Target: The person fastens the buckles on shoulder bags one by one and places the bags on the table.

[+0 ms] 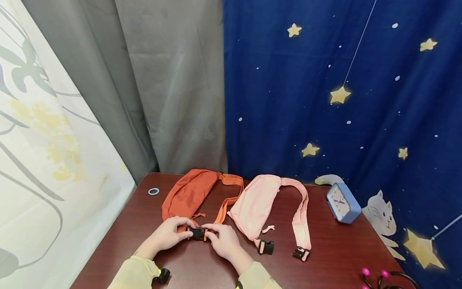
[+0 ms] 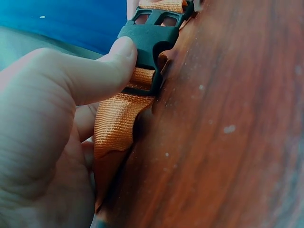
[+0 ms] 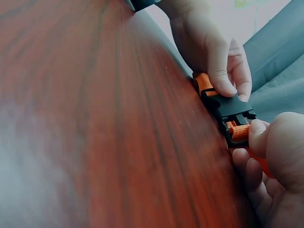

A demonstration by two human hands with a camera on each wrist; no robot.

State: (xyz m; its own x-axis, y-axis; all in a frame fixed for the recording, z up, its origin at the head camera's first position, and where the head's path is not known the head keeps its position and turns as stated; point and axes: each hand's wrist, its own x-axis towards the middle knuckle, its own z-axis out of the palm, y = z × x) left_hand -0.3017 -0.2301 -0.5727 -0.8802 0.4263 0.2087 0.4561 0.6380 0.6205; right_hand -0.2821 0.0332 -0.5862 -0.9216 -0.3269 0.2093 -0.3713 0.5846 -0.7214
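An orange-red waist bag [image 1: 193, 192] lies on the table, its orange strap [image 2: 118, 123] running to a black side-release buckle [image 1: 197, 233]. On the socket half of the buckle, my left hand [image 1: 169, 236] presses its thumb on top, with fingers beneath. My right hand [image 1: 225, 241] pinches the prong half [image 3: 240, 137] at the strap, thumb above and fingertips below. The two halves are lined up, with the prongs reaching into the socket. Both hands work low over the table at the bag's near end.
Right of it lies a pink waist bag [image 1: 256, 202] with its buckle apart: a socket half [image 1: 266, 247] and a prong half [image 1: 301, 253]. A blue clock [image 1: 343, 203] stands at the table's right, a light-blue ring [image 1: 153, 191] at back left. Curtains [image 1: 180, 88] hang behind.
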